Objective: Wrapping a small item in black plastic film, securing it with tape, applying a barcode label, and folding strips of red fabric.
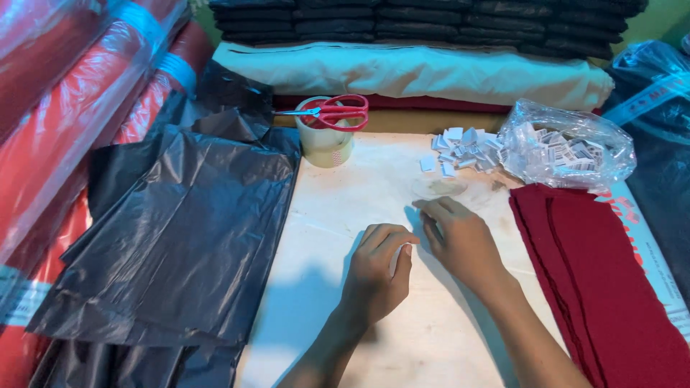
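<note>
My left hand (375, 273) rests on the pale tabletop (338, 215) with its fingers curled around a small white label (399, 257). Right beside it, my right hand (460, 241) lies flat on the table, fingers pointing left and almost touching the left hand's fingertips; it holds nothing that I can see. A loose pile of small white labels (463, 149) lies farther back on the table. To the right of that pile sits a clear plastic bag (568, 144) filled with more labels.
Red-handled scissors (334, 111) lie on a roll of tape (325, 140). Black plastic sheeting (187, 230) covers the left side, beside red fabric rolls (72, 115) in clear wrap. Dark red cloth (604, 280) is stacked at right. Folded cream (417, 72) and dark fabrics lie behind.
</note>
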